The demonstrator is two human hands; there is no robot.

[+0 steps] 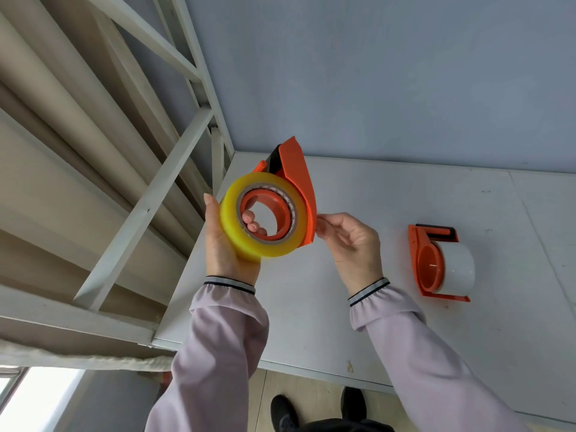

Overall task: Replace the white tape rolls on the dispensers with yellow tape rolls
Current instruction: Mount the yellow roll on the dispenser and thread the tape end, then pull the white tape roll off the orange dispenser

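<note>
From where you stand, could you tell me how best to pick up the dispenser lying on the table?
Judging by its pose, grip the orange dispenser across its flat side plate and the white tape roll, coming from above. It lies on the table, roll to the right, handle-less frame edges exposed, nothing crowding it.

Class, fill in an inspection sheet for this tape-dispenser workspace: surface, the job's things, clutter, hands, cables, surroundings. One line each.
Surface: white table, scuffed, a few small marks.
Job's things: yellow roll seated on the hub of an orange dispenser held above the table; second dispenser lies on the table at right, white roll still on it.
Clutter: nothing seen.
Hands: left hand grips the yellow roll, fingers through the core; right hand pinches the held dispenser's edge.
Cables: nothing seen.
Surroundings: grey wall behind; white metal frame at left; wooden floor and dark shoes below.
</note>
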